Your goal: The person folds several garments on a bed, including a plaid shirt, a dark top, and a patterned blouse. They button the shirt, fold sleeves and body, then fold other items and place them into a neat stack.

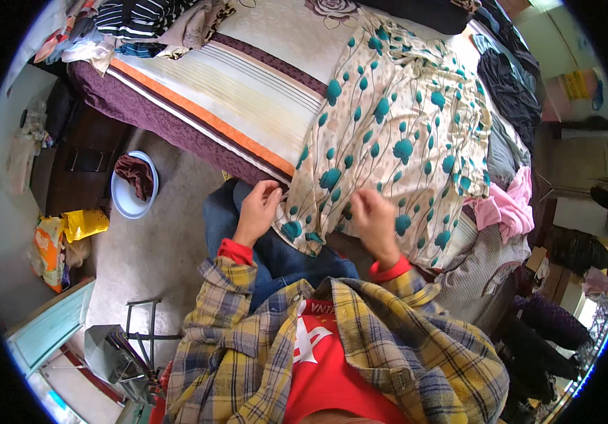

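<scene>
A cream garment (403, 120) printed with teal flowers and thin dark stems lies spread over the right part of the bed. Its near end drapes past the bed's edge toward my lap. My left hand (258, 213) is at the garment's left edge, fingertips pinched together; whether cloth is between them is hidden. Over the near end of the garment, my right hand (375, 222) has its fingers curled and closed, slightly blurred. What it grips, if anything, does not show. Between the hands the cloth sags in loose folds above my jeans (269, 251).
Striped bedding (233, 99) covers the bed. Piled clothes (152, 25) lie at its far left; a pink cloth (505, 208) and dark clothes (505, 88) are on the right. A pale blue basin (124, 201) with brown cloth (134, 177) and a black metal stand (152, 336) are on the floor.
</scene>
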The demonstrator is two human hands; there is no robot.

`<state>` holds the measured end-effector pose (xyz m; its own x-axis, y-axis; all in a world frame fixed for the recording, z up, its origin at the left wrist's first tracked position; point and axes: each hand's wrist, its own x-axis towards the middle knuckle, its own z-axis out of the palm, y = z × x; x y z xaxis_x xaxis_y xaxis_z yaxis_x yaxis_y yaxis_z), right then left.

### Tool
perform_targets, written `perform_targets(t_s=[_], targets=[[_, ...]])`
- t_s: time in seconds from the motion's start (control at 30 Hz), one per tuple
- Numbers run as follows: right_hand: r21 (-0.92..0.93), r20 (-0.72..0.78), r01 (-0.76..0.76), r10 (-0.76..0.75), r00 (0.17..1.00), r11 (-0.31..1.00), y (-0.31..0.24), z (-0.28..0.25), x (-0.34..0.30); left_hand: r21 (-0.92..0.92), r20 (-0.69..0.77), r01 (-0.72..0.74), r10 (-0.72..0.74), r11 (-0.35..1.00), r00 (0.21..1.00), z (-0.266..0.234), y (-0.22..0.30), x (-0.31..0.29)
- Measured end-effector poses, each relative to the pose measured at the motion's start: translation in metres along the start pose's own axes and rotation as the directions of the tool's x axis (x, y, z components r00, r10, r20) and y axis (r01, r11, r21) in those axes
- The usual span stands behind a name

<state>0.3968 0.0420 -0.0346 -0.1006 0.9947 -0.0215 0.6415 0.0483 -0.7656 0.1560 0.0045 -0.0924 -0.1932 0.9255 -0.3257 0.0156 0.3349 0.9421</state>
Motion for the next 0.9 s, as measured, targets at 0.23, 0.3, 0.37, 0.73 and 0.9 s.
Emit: perform_targets(t_s=[0.23, 0.3, 0.37, 0.73, 0.9], targets=[[0.394, 0.382, -0.589, 0.457, 0.803, 0.705, 0.004, 0.052, -0.046, -0.112, 0.206, 0.025, -0.001, 0.993, 0.979, 0.016, -0.014, -0.003], [0.621, 0.429, -0.549, 0.344, 0.835, 0.560, -0.003, 0.050, -0.047, -0.187, 0.256, 0.085, -0.035, 0.979, 0.966, 0.016, -0.006, -0.008], [0.797, 0.502, -0.545, 0.215, 0.838, 0.262, -0.009, 0.046, -0.053, -0.314, 0.303, 0.261, -0.164, 0.913, 0.939, 0.006, 0.003, -0.014], [0.652, 0.564, -0.666, 0.356, 0.745, 0.362, 0.025, 0.003, -0.096, -0.316, 0.040, 0.193, -0.191, 0.929, 0.981, 0.006, -0.045, -0.012], [0.413, -0.133, -0.256, 0.336, 0.932, 0.874, 0.055, -0.053, -0.106, 0.006, -0.072, -0.015, 0.015, 1.000, 0.997, -0.003, -0.053, -0.011]])
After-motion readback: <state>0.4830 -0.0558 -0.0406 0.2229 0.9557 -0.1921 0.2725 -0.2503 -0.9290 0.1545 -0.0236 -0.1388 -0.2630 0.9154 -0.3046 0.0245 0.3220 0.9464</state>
